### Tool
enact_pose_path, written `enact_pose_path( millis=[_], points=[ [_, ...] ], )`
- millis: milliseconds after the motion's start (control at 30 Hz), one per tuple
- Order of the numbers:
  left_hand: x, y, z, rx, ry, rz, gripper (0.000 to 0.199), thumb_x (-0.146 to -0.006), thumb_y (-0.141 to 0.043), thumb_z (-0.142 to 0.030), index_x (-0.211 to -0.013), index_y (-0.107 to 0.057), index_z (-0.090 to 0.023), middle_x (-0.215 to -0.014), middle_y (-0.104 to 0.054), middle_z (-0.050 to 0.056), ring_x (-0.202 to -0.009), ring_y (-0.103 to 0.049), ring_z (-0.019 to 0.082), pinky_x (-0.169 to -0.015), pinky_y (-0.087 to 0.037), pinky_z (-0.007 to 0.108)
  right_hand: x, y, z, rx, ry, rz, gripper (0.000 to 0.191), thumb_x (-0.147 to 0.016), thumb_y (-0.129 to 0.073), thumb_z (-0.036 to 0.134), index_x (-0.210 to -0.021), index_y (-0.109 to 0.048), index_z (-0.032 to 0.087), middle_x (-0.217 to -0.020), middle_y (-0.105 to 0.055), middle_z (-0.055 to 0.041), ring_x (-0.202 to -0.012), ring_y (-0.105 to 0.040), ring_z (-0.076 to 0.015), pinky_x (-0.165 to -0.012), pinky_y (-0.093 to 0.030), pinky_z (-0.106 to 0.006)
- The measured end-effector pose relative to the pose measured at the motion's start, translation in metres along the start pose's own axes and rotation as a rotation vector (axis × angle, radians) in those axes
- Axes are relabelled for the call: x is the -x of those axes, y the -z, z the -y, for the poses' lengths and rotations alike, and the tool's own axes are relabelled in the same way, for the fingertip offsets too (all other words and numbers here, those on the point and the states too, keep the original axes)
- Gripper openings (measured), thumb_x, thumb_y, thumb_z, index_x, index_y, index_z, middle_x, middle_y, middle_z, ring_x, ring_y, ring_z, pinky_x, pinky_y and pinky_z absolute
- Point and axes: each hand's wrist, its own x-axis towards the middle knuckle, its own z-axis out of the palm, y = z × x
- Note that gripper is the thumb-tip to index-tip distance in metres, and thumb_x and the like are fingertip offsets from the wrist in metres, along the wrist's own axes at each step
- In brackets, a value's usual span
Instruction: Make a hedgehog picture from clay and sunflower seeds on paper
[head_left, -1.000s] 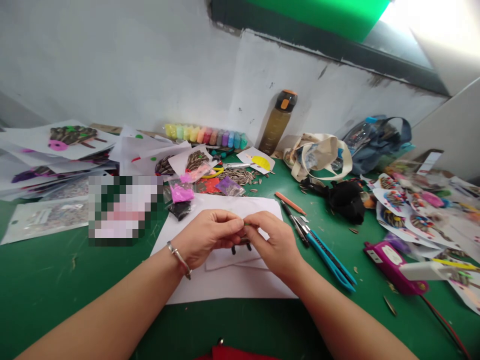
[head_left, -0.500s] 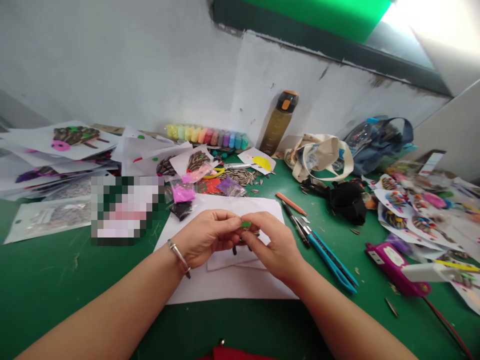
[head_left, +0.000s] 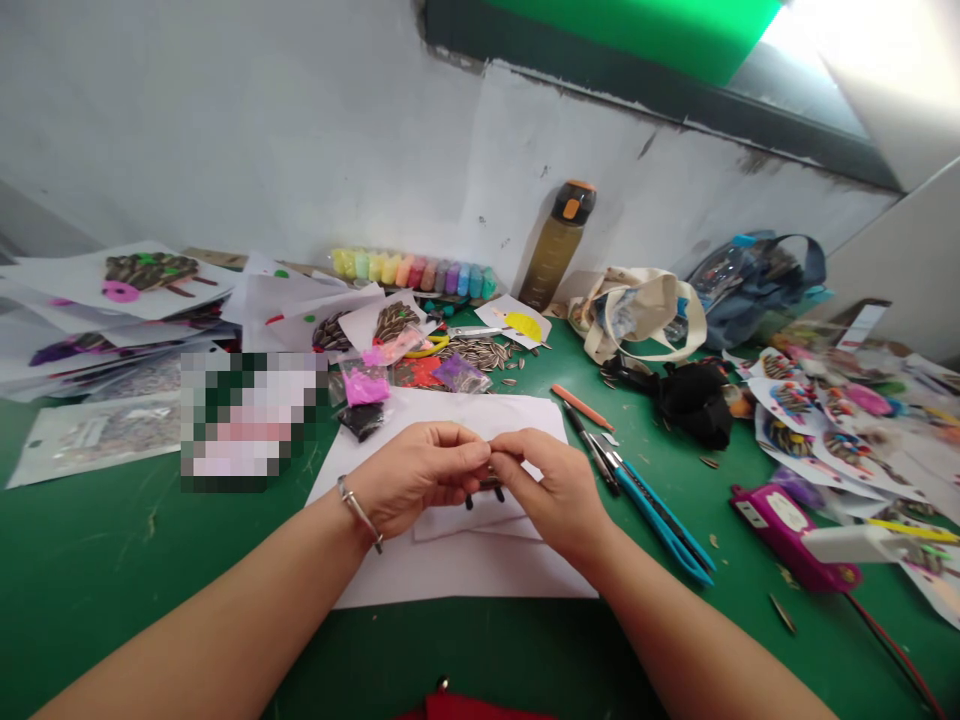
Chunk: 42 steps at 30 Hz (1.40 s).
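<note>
My left hand (head_left: 431, 477) and my right hand (head_left: 551, 490) meet above the paper, thumb and fingers of each pinched together. Between the fingertips is a small piece of green modelling clay, now hidden by the fingers. Just beneath them lies a smaller white card (head_left: 469, 525) with a seed figure (head_left: 491, 482) on it. Two short dark legs show, while most of the figure is covered by my hands. The card rests on a large white sheet (head_left: 390, 580) on the green table (head_left: 187, 560).
Behind the sheet are bags of coloured clay (head_left: 366, 380) and a pile of sunflower seeds (head_left: 484, 353). At right lie blue tweezers (head_left: 660, 520), pens (head_left: 591, 445) and a purple glue gun (head_left: 795, 535). A bottle (head_left: 559, 245) stands by the wall; seed pictures (head_left: 150, 272) are stacked left.
The green clay that showed between my fingertips is now out of sight. My right fingers have closed in against the left ones; the forearms have hardly moved.
</note>
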Motion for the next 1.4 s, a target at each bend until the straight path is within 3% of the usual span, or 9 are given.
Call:
enact_pose_path(
  millis=[200,333,500,800,1133,1300,1400],
  points=[
    [-0.0004,0.0001,0.0015,-0.013,0.010,0.004,0.029,-0.071,-0.075,-0.038,-0.074,-0.062,-0.013,-0.066,-0.059,0.000,-0.055,-0.050,0.006,-0.054,-0.038,0.017,-0.0004,0.0016,0.0007,-0.012,-0.010,0.032,0.010,-0.089,-0.055,0.023,-0.092,-0.065,0.020,-0.083,-0.068,-0.0028,-0.073,-0.061,-0.0142,-0.070,-0.048,-0.026],
    [-0.0010,0.0019,0.0012,-0.002,0.007,0.003,0.028,-0.071,-0.076,-0.037,-0.077,-0.063,-0.013,-0.067,-0.059,0.000,-0.057,-0.051,0.006,-0.055,-0.039,0.017,0.0007,0.0017,0.0018,-0.027,0.003,0.070,0.015,-0.086,-0.059,0.021,-0.100,-0.063,0.021,-0.089,-0.069,-0.0030,-0.073,-0.061,-0.0140,-0.070,-0.049,-0.026],
    [-0.0004,0.0021,0.0002,-0.042,0.008,-0.006,0.025,-0.070,-0.076,-0.034,-0.077,-0.064,-0.013,-0.072,-0.062,0.002,-0.061,-0.054,0.008,-0.058,-0.041,0.019,0.0018,0.0025,0.0002,-0.017,-0.005,0.060,0.015,-0.088,-0.054,0.016,-0.097,-0.064,0.022,-0.089,-0.070,-0.0018,-0.080,-0.064,-0.0146,-0.073,-0.049,-0.026],
    [-0.0002,0.0006,-0.0029,-0.090,0.042,0.006,0.016,-0.069,-0.073,-0.027,-0.073,-0.063,-0.015,-0.064,-0.059,-0.001,-0.059,-0.051,0.008,-0.055,-0.036,0.019,0.0025,-0.0020,-0.0013,0.224,0.126,0.015,0.011,-0.088,-0.051,0.019,-0.085,-0.061,0.020,-0.074,-0.065,-0.0024,-0.067,-0.058,-0.0152,-0.064,-0.044,-0.027],
    [-0.0006,0.0045,0.0009,-0.065,0.027,0.064,0.022,-0.073,-0.074,-0.033,-0.084,-0.065,-0.016,-0.075,-0.063,0.001,-0.067,-0.055,0.009,-0.064,-0.041,0.021,0.0019,0.0004,-0.0009,0.080,0.081,0.036,0.013,-0.091,-0.049,0.018,-0.093,-0.061,0.021,-0.085,-0.067,-0.0030,-0.078,-0.061,-0.0147,-0.071,-0.047,-0.026],
    [-0.0009,0.0035,0.0003,-0.094,-0.024,0.081,0.022,-0.073,-0.074,-0.032,-0.087,-0.066,-0.016,-0.075,-0.062,0.001,-0.064,-0.053,0.009,-0.061,-0.039,0.021,0.0022,-0.0008,-0.0010,0.113,0.074,0.006,0.021,-0.091,-0.048,0.019,-0.109,-0.059,0.022,-0.093,-0.068,-0.0054,-0.083,-0.062,-0.0171,-0.074,-0.049,-0.029],
    [-0.0002,0.0024,-0.0008,-0.122,-0.029,0.075,0.022,-0.072,-0.074,-0.032,-0.084,-0.066,-0.016,-0.074,-0.062,0.001,-0.062,-0.052,0.009,-0.059,-0.038,0.022,0.0019,-0.0014,0.0009,0.096,0.051,0.031,0.016,-0.091,-0.048,0.020,-0.098,-0.063,0.022,-0.086,-0.068,-0.0044,-0.079,-0.061,-0.0169,-0.073,-0.048,-0.029]
  ],
)
